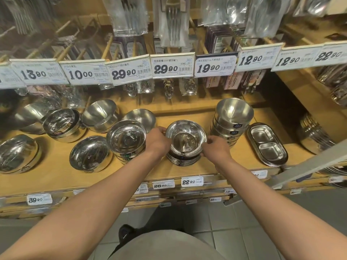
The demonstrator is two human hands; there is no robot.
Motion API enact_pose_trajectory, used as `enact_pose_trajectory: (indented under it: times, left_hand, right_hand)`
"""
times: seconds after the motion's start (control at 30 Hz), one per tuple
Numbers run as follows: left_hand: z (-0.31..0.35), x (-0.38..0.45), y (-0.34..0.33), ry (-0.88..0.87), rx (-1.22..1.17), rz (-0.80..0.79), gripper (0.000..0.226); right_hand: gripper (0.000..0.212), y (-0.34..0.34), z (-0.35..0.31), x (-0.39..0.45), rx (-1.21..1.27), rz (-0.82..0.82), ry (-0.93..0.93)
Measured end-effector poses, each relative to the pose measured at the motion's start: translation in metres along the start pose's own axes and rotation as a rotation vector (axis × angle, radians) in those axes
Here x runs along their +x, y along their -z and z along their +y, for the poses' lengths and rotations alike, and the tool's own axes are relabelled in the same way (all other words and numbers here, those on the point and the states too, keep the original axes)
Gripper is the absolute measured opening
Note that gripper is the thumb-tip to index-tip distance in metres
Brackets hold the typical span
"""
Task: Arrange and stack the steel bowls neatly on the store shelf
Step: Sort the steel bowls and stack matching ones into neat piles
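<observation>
A low stack of steel bowls [185,141] stands in the middle of the wooden shelf [56,171]. My left hand [157,141] grips the top bowl's left rim. My right hand [216,147] pinches its right rim. Left of it stands another bowl stack [126,140], with a tilted single bowl [89,153] beside that. A taller stack [232,119] rises to the right. Behind sit a bowl [141,117] and a tilted stack [100,115].
More bowls lie tilted at the far left [17,153] and back left [62,123]. Stacked two-compartment steel trays [267,144] sit at the right. Price tags [172,65] and hanging packaged cutlery [169,21] overhang the shelf's back.
</observation>
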State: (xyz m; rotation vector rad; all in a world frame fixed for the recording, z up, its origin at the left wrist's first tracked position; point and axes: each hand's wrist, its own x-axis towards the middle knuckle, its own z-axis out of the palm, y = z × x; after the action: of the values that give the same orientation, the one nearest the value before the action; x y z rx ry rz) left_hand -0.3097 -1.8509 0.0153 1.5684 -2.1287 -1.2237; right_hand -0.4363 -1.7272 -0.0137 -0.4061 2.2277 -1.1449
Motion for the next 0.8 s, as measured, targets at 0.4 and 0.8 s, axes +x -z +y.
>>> enact_pose_trajectory:
  times: [0.4,0.8]
  left_hand:
    - [-0.008,0.003,-0.009,-0.079,0.142,0.053,0.028]
    - [-0.019,0.003,-0.018,0.005,0.070,-0.060,0.041]
  right_hand:
    - [0.018,-0.001,0.002,-0.002,-0.147,0.008,0.071]
    - [0.005,0.001,-0.001,0.006,-0.369,0.014,0.164]
